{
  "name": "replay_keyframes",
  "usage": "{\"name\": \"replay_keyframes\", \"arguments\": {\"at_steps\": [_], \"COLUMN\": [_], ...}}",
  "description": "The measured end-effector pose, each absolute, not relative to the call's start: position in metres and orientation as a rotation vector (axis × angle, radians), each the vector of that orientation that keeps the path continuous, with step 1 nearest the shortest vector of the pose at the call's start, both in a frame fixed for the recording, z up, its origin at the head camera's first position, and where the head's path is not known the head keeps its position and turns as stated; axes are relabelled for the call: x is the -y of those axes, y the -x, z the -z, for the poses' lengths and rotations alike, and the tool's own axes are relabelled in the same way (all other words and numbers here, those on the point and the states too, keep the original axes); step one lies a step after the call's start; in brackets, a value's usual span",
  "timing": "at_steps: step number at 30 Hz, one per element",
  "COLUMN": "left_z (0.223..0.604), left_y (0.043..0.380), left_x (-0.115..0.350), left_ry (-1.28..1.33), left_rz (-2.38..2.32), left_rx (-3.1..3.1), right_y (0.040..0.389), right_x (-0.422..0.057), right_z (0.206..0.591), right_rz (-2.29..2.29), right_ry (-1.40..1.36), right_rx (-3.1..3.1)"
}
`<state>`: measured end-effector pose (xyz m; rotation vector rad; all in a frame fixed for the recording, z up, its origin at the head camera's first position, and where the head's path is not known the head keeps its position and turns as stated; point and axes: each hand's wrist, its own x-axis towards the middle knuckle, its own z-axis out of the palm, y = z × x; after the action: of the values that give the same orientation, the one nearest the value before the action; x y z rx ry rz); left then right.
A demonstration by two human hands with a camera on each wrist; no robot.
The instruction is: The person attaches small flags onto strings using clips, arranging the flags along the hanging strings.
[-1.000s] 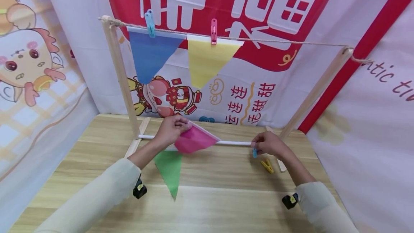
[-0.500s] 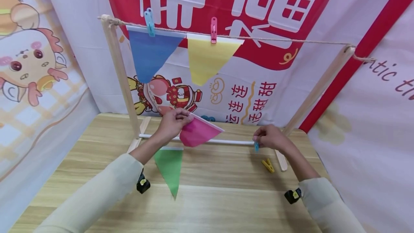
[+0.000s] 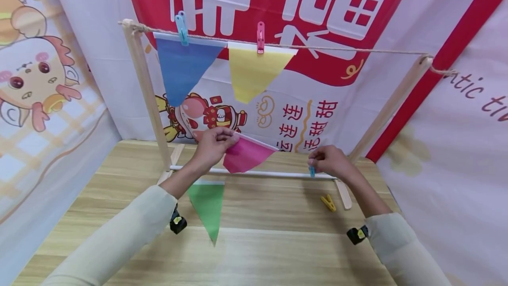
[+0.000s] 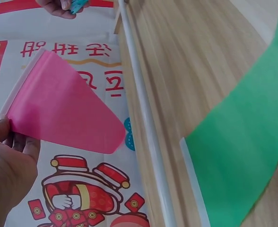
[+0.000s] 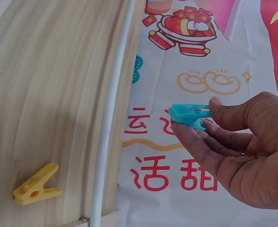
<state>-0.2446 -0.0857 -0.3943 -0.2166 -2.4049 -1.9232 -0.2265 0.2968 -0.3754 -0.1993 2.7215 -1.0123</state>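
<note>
A pink pennant (image 3: 248,154) with a white top edge is pinched at its left corner by my left hand (image 3: 214,147), in the air over the back of the table. The left wrist view shows thumb and fingers at that corner of the pink pennant (image 4: 65,104). Farther right, my right hand (image 3: 332,162) pinches a blue clothespin (image 5: 188,115) between thumb and fingers. Above both hands, a twine line (image 3: 345,49) carries a blue pennant (image 3: 186,65) under a blue clothespin (image 3: 181,28) and a yellow pennant (image 3: 255,72) under a pink clothespin (image 3: 260,38).
Wooden posts (image 3: 146,96) hold the twine at each side, joined low down by a white rod (image 3: 285,174). On the wooden table (image 3: 278,250) lie a green pennant (image 3: 209,204) and a yellow clothespin (image 3: 328,203). Printed cloth (image 3: 254,125) hangs close behind the frame.
My left hand has risen and moved a little right with the pink pennant, now higher above the white rod. My right hand has lifted slightly with the blue clothespin.
</note>
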Motion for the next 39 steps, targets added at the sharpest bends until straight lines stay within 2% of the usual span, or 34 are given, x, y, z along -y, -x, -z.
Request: {"name": "replay_keyframes", "arguments": {"at_steps": [11, 39], "left_z": [0.385, 0.354], "left_y": [0.247, 0.249], "left_x": [0.076, 0.059], "left_ry": [0.217, 0.332], "left_rz": [2.097, 2.089], "left_rx": [2.231, 2.137], "right_y": [0.23, 0.229], "right_x": [-0.284, -0.274], "right_z": [0.357, 0.302], "right_rz": [1.011, 1.024], "right_ry": [0.248, 0.302], "right_rx": [-2.796, -2.976]}}
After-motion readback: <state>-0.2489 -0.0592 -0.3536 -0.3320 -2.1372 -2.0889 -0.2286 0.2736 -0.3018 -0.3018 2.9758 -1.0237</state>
